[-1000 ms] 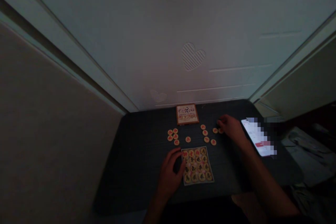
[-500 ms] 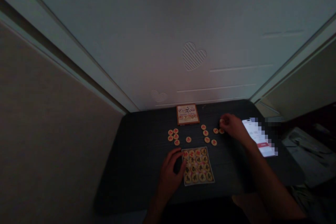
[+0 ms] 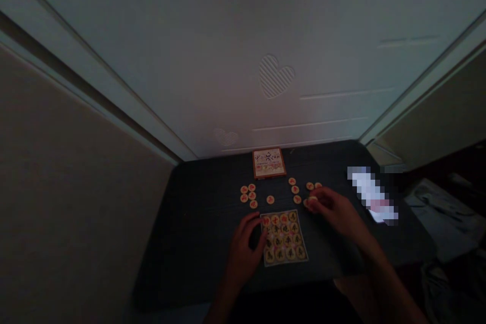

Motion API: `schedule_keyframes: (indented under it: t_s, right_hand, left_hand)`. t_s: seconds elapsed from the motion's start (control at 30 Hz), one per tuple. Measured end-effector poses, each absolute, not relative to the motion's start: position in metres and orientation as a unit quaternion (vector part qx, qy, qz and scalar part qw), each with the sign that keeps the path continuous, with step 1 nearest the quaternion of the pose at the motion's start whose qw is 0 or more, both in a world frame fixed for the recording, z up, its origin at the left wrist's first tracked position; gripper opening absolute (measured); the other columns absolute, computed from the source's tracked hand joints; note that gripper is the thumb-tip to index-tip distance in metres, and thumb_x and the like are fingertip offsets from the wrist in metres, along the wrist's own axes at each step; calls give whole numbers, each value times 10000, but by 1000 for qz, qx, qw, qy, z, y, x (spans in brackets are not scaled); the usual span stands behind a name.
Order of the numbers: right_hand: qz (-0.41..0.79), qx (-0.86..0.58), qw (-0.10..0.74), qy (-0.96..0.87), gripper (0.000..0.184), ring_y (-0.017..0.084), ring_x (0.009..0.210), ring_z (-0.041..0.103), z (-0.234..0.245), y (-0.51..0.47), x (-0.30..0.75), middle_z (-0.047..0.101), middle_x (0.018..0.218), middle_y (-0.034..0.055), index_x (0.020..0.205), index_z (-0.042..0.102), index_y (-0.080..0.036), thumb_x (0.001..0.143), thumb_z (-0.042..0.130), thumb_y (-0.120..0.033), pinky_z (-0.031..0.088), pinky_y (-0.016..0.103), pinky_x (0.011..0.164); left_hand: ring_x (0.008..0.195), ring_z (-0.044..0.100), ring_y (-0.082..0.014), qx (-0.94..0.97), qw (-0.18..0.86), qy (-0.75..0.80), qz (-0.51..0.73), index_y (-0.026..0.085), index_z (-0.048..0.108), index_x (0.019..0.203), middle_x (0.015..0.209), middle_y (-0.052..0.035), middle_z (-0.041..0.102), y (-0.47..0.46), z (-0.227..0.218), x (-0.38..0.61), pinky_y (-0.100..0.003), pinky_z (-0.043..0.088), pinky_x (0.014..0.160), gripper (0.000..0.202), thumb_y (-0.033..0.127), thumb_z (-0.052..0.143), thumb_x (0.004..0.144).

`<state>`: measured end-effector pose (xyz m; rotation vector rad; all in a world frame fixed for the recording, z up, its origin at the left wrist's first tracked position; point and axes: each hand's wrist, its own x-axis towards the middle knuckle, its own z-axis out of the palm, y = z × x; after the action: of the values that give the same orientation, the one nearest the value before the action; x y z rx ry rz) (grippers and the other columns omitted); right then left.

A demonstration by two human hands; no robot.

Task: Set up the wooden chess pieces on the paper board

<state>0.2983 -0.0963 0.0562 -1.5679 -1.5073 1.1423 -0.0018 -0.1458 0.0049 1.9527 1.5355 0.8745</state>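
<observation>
On the dark table [image 3: 205, 243] lies a small square tray [image 3: 284, 237] filled with round wooden chess discs. My left hand [image 3: 243, 248] rests curled against the tray's left edge. My right hand [image 3: 334, 212] is just right of the tray's top corner, fingertips pinched on a round disc [image 3: 312, 202]. Loose discs lie in a cluster to the left [image 3: 248, 196], one alone in the middle [image 3: 270, 199], and several on the right [image 3: 295, 189]. A printed box lid [image 3: 269, 163] sits at the table's far edge.
A phone with a lit screen [image 3: 371, 195] lies on the table to the right. A pale wall panel with a heart pattern [image 3: 275, 76] rises behind the table. Crumpled items [image 3: 440, 207] lie off the table's right side.
My right hand moved from the far right discs back and left toward the tray, now pinching a disc. My left hand stayed at the tray's left edge.
</observation>
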Motion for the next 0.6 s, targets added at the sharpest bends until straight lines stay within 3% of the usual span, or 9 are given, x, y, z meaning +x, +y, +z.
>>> schedule_keyframes:
  t_s: [0.1,0.27,0.6]
  right_hand:
    - [482,-579,346,-559,308,217,847,766,55,-109,289,781,942,49,1106,678,-239,936,611,-488,615,355,795]
    - [492,-552,346,-578,304,229,1015,744,50,-122,277,737,1199,67,1181,703,-275,977,567,-454,606,395,913]
    - [529,-547,362,-538,299,218,1013,741,41,-126,268,743,1149,44,1148,634,-266,929,627,-469,621,360,871]
  left_hand:
    - [1205,634,-235,717,249,564,325,292,650,1224,1327,-59,626,-146,5,-1,-435,531,1037,261,288,602,968]
    - [1201,638,-247,720,247,562,324,291,646,1231,1328,-66,630,-145,7,-1,-454,537,1028,270,292,604,964]
    - [1191,650,-246,720,236,563,329,294,661,1215,1318,-57,644,-145,6,-1,-440,547,1023,271,289,615,948]
